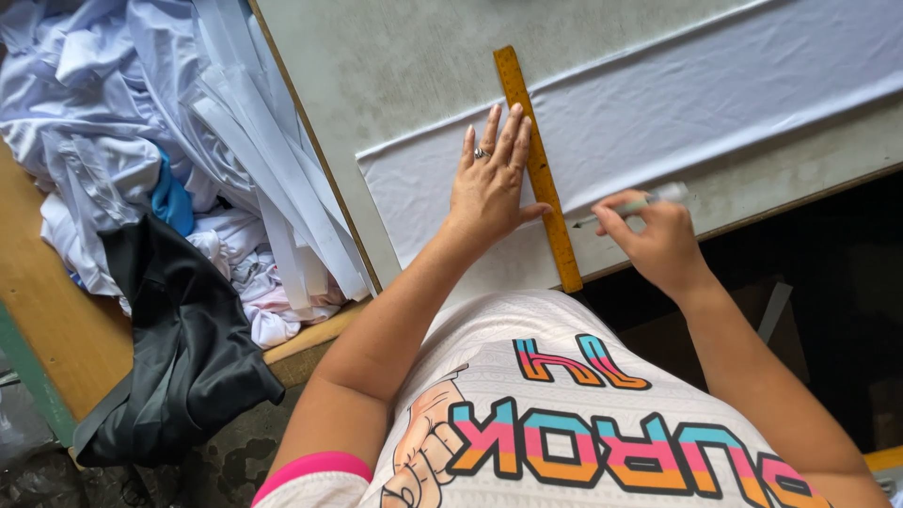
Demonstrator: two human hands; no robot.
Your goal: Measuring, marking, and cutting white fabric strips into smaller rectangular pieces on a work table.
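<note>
My right hand (pixel 658 240) closed on a pale marker (pixel 640 202), tip beside the ruler | my left hand (pixel 491 183) flat, fingers spread, pinning the stiff wooden ruler (pixel 538 169) across white cloth (pixel 677 113) on the table (pixel 423 56); cloth looks limp, slippery — press, don't pinch.

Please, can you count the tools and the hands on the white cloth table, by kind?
Wooden ruler: 1
Pen: 1
Hands: 2, left hand flat on the white cloth, right hand holding the pen
Total: 4
</note>
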